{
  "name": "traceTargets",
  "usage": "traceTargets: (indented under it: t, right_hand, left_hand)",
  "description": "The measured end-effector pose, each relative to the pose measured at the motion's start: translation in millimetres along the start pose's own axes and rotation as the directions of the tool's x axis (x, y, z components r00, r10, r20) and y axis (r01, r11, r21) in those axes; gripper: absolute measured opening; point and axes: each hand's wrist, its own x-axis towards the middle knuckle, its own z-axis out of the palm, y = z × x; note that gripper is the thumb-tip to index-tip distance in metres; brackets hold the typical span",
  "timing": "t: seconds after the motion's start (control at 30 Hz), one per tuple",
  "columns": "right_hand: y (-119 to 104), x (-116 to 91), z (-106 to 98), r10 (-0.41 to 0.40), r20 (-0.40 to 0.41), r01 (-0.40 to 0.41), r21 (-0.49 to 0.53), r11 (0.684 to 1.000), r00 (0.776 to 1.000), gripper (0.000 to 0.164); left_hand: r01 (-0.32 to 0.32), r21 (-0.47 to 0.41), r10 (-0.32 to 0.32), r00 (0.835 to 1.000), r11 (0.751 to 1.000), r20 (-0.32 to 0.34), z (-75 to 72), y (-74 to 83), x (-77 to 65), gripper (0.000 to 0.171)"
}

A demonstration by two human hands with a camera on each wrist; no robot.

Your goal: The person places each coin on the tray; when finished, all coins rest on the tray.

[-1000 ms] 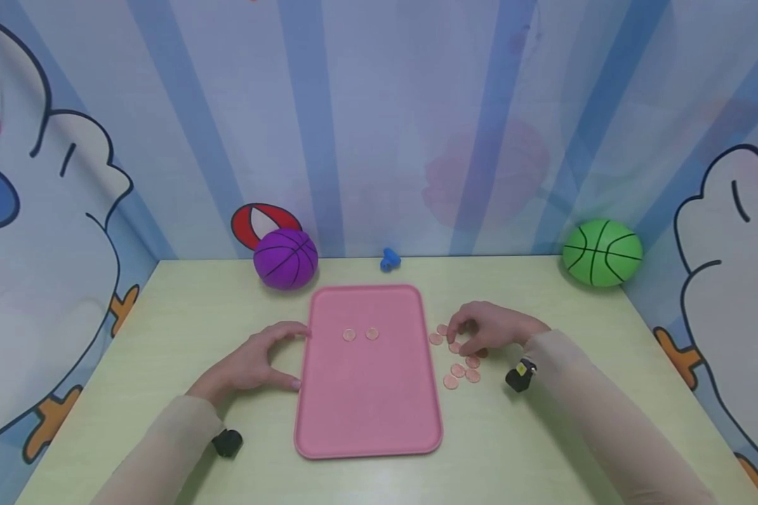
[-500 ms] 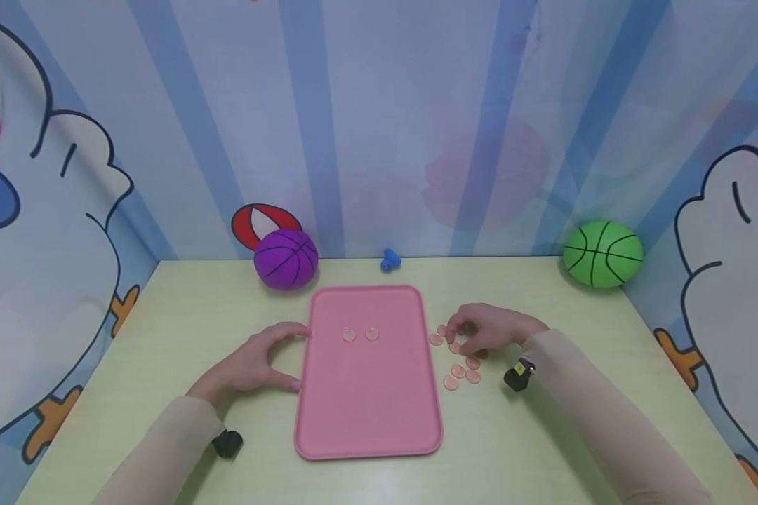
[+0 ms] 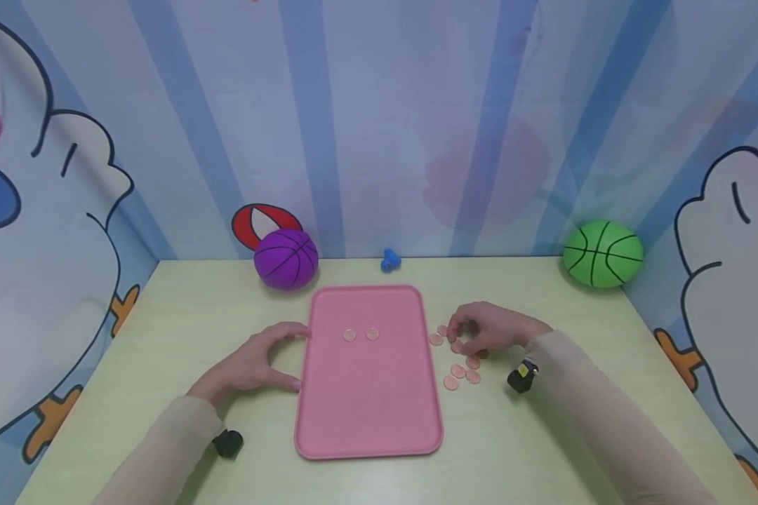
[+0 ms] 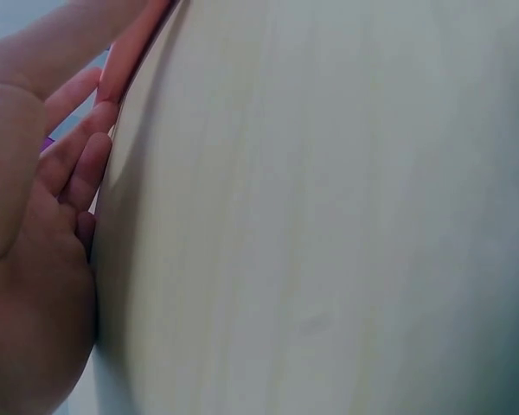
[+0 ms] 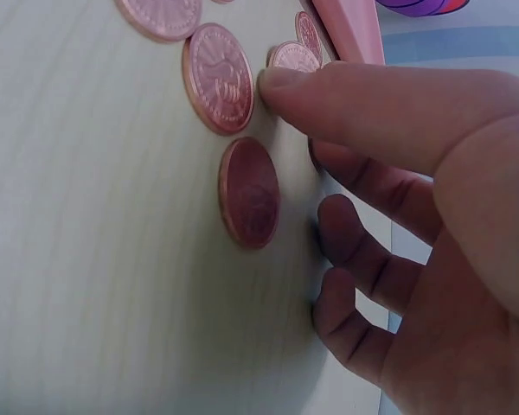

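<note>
A pink tray (image 3: 369, 407) lies on the table, with two copper coins, one left (image 3: 349, 335) and one right (image 3: 372, 334), in its upper half. At the tray's left rim, my left hand (image 3: 253, 361) touches with spread thumb and fingertips. My right hand (image 3: 493, 326) is low over the loose coins right of the tray, its thumb and forefinger closed around the edge of a coin (image 3: 457, 346). In the right wrist view the thumb (image 5: 355, 108) covers part of that spot. Another coin (image 5: 249, 192) lies under the palm. Several more coins (image 3: 457, 371) rest nearby on the table.
A purple ball (image 3: 286, 259) stands behind the tray at left, and a green ball (image 3: 603, 254) at the back right corner. A small blue piece (image 3: 389, 260) sits by the back wall. Cartoon-printed cloth walls (image 3: 379, 126) enclose the table (image 3: 259, 463).
The coin at my right fingertips has shifted very slightly to the right. My left hand and the tray stay in place.
</note>
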Motion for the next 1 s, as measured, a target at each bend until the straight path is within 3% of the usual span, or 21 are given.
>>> traceTargets:
  t: [0.33,0.57,1.0]
  right_hand:
    - [-0.5,3.7,-0.7,0.006,0.025,-0.005,-0.003,1.0,1.0,0.013]
    - [0.7,1.5,-4.8,-0.057,0.002,0.057,-0.039,0.998,0.998,0.017]
    - [4.0,0.0,-7.4,-0.074,0.005,0.073,0.036,0.997,0.997,0.023]
  left_hand:
    - [0.003,0.003,-0.003,1.0,1.0,-0.003,-0.2,0.6,-0.4,0.094]
    - [0.002,0.004,-0.002,1.0,1.0,-0.006,0.5,1.2,-0.7,0.094]
    - [0.0,0.004,0.0,1.0,1.0,-0.011,0.1,3.0,-0.9,0.093]
